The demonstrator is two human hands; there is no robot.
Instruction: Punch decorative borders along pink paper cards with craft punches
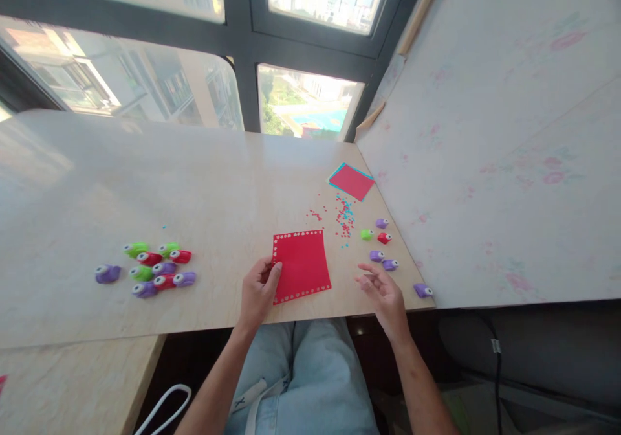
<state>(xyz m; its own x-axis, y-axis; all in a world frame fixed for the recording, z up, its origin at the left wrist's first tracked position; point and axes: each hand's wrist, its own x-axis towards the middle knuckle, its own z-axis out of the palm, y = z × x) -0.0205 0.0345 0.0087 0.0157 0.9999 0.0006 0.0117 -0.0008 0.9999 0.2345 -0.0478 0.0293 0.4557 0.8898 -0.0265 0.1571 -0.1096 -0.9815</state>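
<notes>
Left hand (259, 290) is on the red sheet (301, 265), fingers curled over its left edge with the thumb on top, pinching it against the table (194, 182); the sheet lies flat near the table's front edge, right in front of the person, and small cut-out shapes run along its top, left and bottom borders. Right hand (382, 292) hangs just off the sheet's right side, fingers loosely spread and holding nothing, tips turned toward the sheet but not touching it. Just beyond that hand sit two purple punches (383, 260) side by side, with a green punch (367, 234) and a red punch (384, 237) a little further back, another purple one (381, 223) behind them, and a lone purple punch (422, 289) near the table's right corner. Red and blue confetti (343, 218) is scattered between the sheet and a paper stack (352, 181), red on top with a blue edge showing, well back by the wall. Far to the left there is a cluster of punches (158, 268), green, red and purple, well apart from both hands. Below the table edge, light blue jeans (303, 377) show, and a window (233, 40) fills the background
</notes>
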